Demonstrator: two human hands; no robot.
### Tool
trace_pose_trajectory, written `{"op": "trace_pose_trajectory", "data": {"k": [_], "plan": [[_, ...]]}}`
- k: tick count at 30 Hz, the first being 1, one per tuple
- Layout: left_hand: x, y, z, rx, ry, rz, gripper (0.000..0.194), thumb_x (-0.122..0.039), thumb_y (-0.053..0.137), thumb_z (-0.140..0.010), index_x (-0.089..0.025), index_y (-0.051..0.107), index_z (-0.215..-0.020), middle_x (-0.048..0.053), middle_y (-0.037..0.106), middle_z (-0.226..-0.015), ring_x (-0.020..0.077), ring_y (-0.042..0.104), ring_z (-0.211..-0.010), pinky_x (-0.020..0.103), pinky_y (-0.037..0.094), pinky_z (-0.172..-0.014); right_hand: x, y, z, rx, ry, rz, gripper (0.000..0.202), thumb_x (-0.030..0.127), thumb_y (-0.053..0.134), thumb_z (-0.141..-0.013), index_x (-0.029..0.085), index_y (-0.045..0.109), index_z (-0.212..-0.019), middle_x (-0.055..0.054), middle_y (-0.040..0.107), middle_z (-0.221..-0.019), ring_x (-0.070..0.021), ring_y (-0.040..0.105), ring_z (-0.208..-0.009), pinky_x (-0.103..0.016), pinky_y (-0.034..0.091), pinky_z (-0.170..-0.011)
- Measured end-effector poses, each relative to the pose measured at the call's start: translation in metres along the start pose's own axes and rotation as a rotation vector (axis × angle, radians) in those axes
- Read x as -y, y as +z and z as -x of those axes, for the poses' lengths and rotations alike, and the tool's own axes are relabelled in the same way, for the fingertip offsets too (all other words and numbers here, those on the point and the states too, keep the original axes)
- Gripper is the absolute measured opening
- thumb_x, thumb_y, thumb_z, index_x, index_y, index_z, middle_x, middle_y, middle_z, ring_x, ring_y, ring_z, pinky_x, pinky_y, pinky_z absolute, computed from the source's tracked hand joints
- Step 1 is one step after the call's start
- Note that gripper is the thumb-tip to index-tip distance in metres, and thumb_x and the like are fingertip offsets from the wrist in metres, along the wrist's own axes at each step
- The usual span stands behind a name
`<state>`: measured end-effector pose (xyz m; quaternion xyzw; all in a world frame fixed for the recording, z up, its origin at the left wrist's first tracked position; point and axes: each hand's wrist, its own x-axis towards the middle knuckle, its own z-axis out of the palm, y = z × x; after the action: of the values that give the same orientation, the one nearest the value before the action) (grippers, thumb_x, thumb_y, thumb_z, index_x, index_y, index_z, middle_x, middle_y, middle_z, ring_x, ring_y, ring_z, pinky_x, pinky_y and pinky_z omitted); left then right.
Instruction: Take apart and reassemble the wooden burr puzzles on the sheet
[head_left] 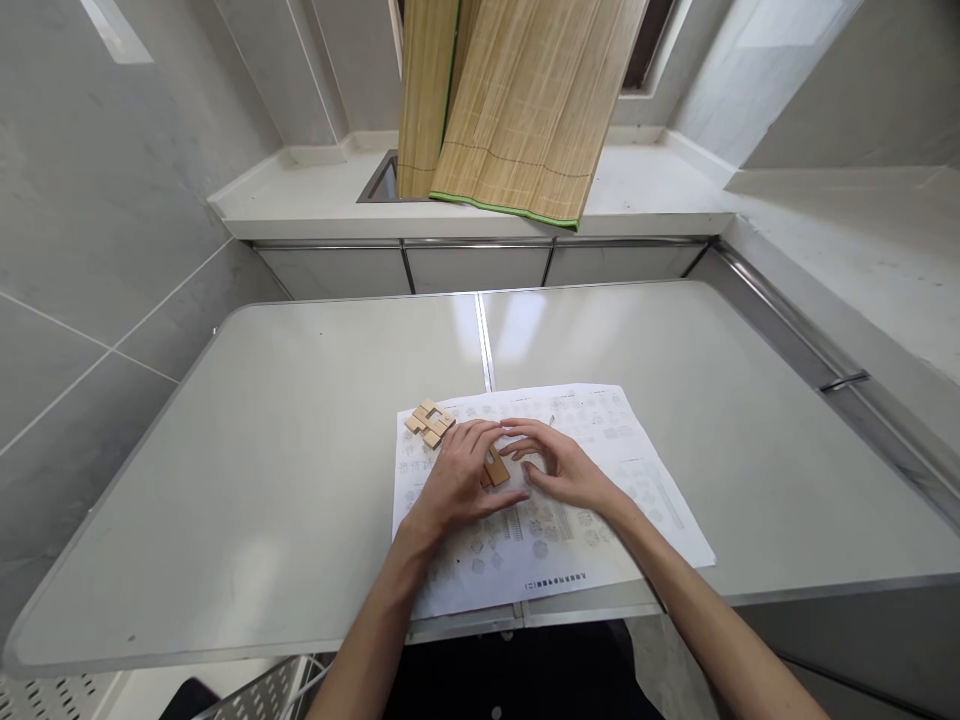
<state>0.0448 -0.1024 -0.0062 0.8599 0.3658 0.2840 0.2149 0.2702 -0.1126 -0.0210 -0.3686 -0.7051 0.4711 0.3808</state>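
Note:
Light wooden blocks with notches (431,422) lie in a small group on a printed paper sheet (622,530), just beyond my left hand. A browner notched wooden piece (496,469) sits on the sheet between my hands. My left hand (461,472) arches over that piece, thumb stretched well apart from the fingers, and hides part of it. To the right, my right hand (559,465) curves toward the same piece with its thumb and fingers apart. The fingertips of both hands almost meet above it; whether they touch the wood cannot be told.
The sheet lies on a pale folding table (300,450) with a metal seam (484,340) down its middle. Behind stands a white counter (300,205) with a sink (382,180) and hanging bamboo mats (517,110). A perforated basket (262,690) is below the front edge.

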Motion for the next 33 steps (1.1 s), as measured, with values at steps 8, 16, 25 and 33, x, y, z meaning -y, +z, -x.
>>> {"op": "trace_pose_trajectory", "data": {"k": [8, 16, 25, 33], "plan": [[0.005, 0.001, 0.001, 0.013, -0.019, -0.004, 0.054, -0.035, 0.084, -0.083, -0.025, 0.058, -0.129, 0.012, 0.069, -0.130, 0.0337, 0.061, -0.128, 0.054, 0.048, -0.111, -0.006, 0.001, 0.000, -0.067, 0.073, 0.063, 0.045, 0.018, 0.060, -0.093, 0.029, 0.057, -0.137, -0.006, 0.076, -0.112, -0.0260, 0.077, -0.103, -0.048, 0.060, -0.097], [0.018, -0.017, 0.018, 0.043, 0.044, 0.005, 0.029, -0.029, 0.076, -0.093, -0.026, 0.064, -0.119, 0.008, 0.074, -0.123, 0.0309, 0.057, -0.135, 0.055, 0.043, -0.116, -0.001, 0.001, 0.000, -0.063, 0.084, 0.120, 0.039, 0.018, 0.058, -0.095, 0.028, 0.059, -0.133, -0.005, 0.078, -0.103, -0.0238, 0.076, -0.096, -0.043, 0.057, -0.092], [0.020, -0.046, 0.040, -0.250, -0.071, 0.013, 0.010, -0.035, 0.074, -0.095, -0.027, 0.071, -0.101, 0.004, 0.079, -0.105, 0.0271, 0.066, -0.119, 0.047, 0.050, -0.109, -0.003, 0.002, 0.001, -0.101, 0.103, 0.163, 0.029, 0.020, 0.059, -0.095, 0.027, 0.067, -0.122, -0.003, 0.078, -0.096, -0.0223, 0.073, -0.087, -0.037, 0.057, -0.079], [0.077, -0.059, 0.025, -0.644, -0.597, 0.025, 0.025, -0.041, 0.057, -0.099, -0.021, 0.070, -0.094, 0.006, 0.075, -0.098, 0.0214, 0.067, -0.093, 0.034, 0.053, -0.089, -0.009, 0.006, 0.001, -0.315, 0.159, 0.133, 0.020, 0.022, 0.053, -0.096, 0.025, 0.072, -0.101, -0.004, 0.078, -0.094, -0.0190, 0.072, -0.073, -0.035, 0.056, -0.069]]}}
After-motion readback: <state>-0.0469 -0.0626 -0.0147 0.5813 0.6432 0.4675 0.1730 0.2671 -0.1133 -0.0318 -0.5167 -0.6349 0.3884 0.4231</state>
